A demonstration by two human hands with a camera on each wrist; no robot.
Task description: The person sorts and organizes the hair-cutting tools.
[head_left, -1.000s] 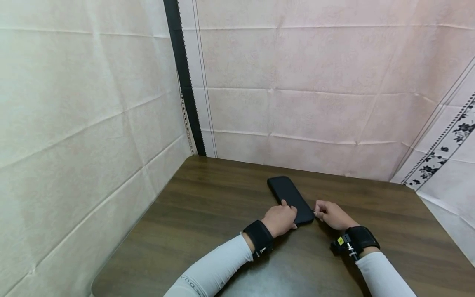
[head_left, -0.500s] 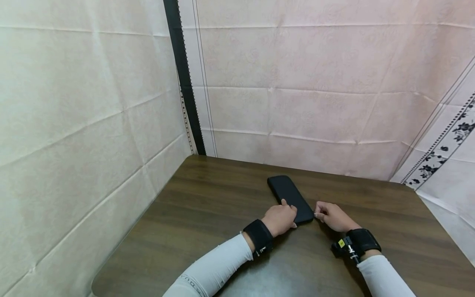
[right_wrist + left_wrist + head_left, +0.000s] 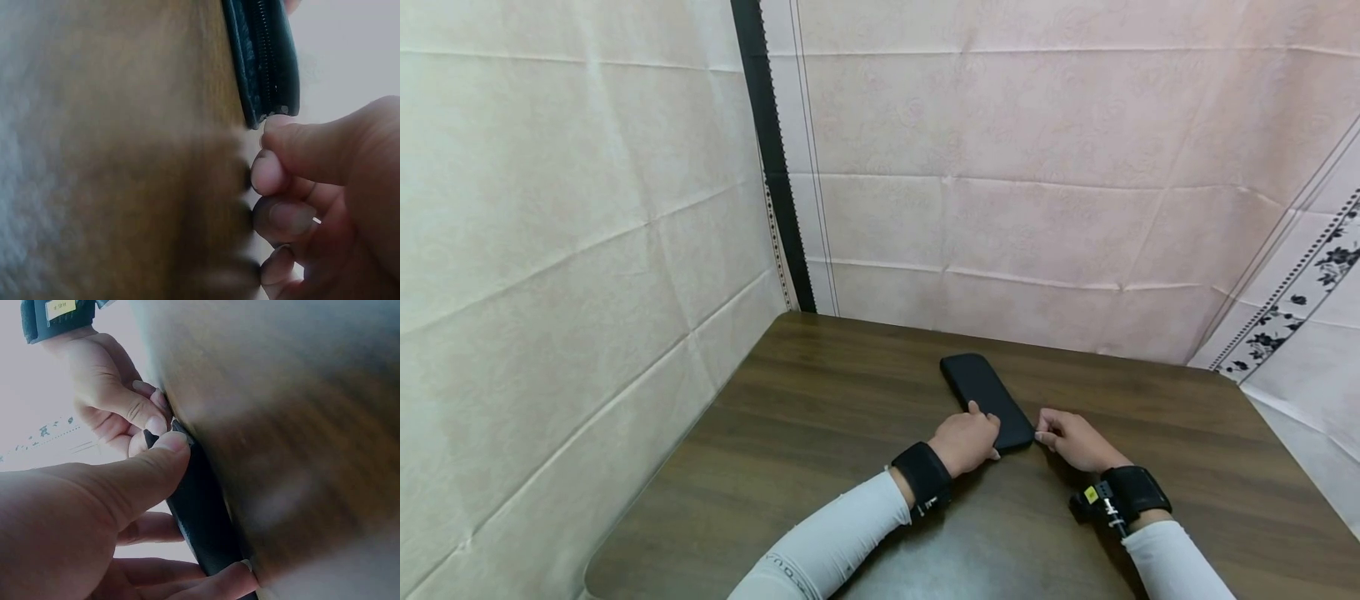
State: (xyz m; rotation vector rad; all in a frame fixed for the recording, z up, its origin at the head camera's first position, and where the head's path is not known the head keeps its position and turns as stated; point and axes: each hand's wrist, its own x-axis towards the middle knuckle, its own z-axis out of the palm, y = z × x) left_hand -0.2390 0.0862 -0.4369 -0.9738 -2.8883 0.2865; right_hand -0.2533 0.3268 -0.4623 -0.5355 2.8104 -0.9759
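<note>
A flat black zippered case (image 3: 979, 385) lies slantwise on the wooden table. My left hand (image 3: 964, 442) grips its near left end, thumb on the top edge and fingers along the other side, as the left wrist view shows. In the right wrist view a zipper (image 3: 265, 37) runs down the narrow side of the case. Right at the zipper's end, at the case's near right corner, my right hand (image 3: 1077, 440) pinches with thumb and index finger; the zipper pull is hidden between them. The other right fingers curl loosely close to the table.
The brown wood table (image 3: 760, 433) has rounded corners. Pale creased cloth (image 3: 1037, 167) hangs behind it, and more cloth (image 3: 587, 250) hangs along the left side. Both wrists wear black bands, with a small camera (image 3: 1093, 498) on the right one.
My right hand has shifted very slightly toward me, still at the case's corner. My left hand and the case have stayed nearly in place.
</note>
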